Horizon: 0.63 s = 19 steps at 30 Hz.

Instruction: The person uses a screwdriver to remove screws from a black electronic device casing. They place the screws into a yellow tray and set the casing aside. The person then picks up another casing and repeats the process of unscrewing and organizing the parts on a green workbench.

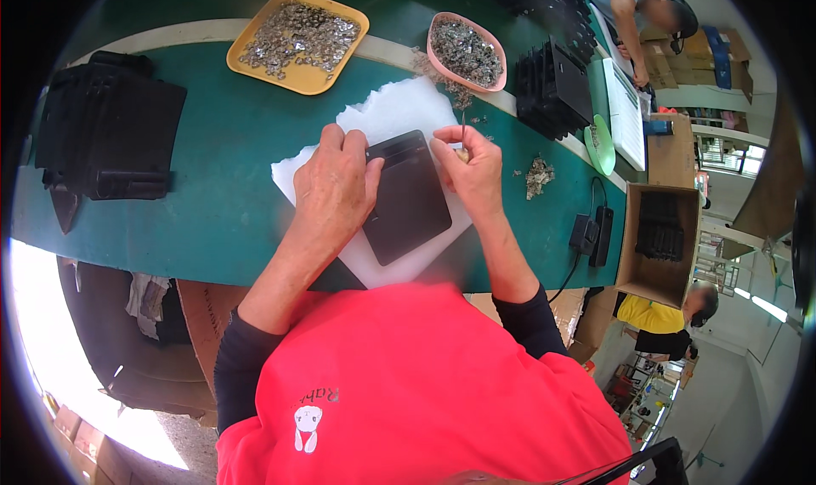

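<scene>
A flat black plastic panel [412, 204] lies slightly turned on a white foam sheet [395, 107] in front of me. My left hand [334, 177] grips its left edge, fingers bent over the upper left corner and thumb along the side. At the upper right corner is my right hand [473, 169], thumb and fingers pinched around a thin dark tool [463, 121] that sticks up. A small yellowish bit shows between those fingers; the tool's kind is too small to make out.
Small metallic pieces fill a yellow tray [350, 68] and a pink bowl [500, 67]. Black panels stand stacked at left [119, 128] and right [557, 90]. A green bowl [602, 145], loose scraps [539, 177], a black power adapter [585, 232] and a cardboard box [627, 247] lie right. A co-worker [625, 5] sits beyond.
</scene>
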{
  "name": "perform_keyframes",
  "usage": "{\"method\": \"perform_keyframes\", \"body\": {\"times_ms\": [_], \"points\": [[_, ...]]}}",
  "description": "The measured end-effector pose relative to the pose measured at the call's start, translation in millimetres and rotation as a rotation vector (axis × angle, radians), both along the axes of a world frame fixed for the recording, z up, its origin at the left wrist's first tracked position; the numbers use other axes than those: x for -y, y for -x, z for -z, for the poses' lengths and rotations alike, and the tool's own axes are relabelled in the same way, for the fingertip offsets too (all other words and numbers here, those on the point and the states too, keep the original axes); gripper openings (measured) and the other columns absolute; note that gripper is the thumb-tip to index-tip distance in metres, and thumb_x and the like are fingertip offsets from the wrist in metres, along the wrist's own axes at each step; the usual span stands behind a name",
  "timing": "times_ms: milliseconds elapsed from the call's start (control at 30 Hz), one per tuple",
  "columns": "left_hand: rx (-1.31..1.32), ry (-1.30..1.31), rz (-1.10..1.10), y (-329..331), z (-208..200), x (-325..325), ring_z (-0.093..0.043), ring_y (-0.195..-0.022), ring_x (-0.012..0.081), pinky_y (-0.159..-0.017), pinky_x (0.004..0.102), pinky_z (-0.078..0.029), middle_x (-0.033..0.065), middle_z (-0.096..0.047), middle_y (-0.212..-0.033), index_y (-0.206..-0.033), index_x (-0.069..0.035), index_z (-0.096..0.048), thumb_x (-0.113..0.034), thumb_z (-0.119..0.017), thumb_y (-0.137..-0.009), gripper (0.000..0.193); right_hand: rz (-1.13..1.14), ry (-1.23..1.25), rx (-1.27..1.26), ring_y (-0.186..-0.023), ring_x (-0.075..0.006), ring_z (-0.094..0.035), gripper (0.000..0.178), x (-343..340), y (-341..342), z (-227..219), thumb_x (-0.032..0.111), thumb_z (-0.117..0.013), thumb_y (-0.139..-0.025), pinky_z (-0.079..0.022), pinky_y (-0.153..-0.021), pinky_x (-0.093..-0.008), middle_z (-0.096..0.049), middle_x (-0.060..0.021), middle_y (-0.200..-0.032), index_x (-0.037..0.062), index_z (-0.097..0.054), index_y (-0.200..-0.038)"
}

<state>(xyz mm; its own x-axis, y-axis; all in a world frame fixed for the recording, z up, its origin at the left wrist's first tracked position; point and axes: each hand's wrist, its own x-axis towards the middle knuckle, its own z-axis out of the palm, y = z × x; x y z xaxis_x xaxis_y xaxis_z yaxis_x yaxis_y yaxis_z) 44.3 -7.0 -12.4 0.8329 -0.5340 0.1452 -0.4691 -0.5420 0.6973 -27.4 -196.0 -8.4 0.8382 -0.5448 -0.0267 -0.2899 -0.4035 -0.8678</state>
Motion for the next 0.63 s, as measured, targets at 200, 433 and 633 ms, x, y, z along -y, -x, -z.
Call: {"method": "perform_keyframes", "body": {"times_ms": [200,433,633], "points": [[-0.027,-0.028,-0.002,1.3,-1.4,0.7,-0.060,-0.078,0.0333,-0.065,0.0427,-0.048,0.0133,-0.052,-0.093,-0.095,-0.003,-0.058,-0.019,-0.069,-0.085,0.022,-0.159,-0.086,-0.249,-0.041,-0.0027,-0.043,0.015,14.8,-17.9,-8.6,0.013,-0.073,-0.083,-0.028,-0.036,-0.0193,-0.054,0.0015,-0.056,0.0002,-0.064,-0.086],[-0.018,0.001,-0.012,1.6,-3.0,1.3,-0.060,-0.079,0.0340,-0.066,0.0439,-0.048,0.0142,-0.054,-0.091,-0.092,-0.003,-0.058,-0.019,-0.068,-0.085,0.020,-0.317,0.261,-0.080,-0.060,-0.0125,-0.057,0.022,13.5,-25.6,-1.4,0.018,-0.069,-0.085,-0.046,-0.056,-0.0285,-0.060,-0.0050,-0.067,-0.0026,-0.064,-0.087],[0.009,-0.089,-0.031,12.5,-8.8,-9.6,-0.061,-0.080,0.0342,-0.069,0.0433,-0.049,0.0145,-0.056,-0.092,-0.091,-0.004,-0.060,-0.024,-0.071,-0.082,0.024,-0.262,0.195,-0.361,-0.096,-0.0299,-0.068,0.033,12.2,-11.5,-21.0,0.024,-0.068,-0.085,-0.050,-0.085,-0.0384,-0.069,-0.0210,-0.100,0.0027,-0.063,-0.110]]}}
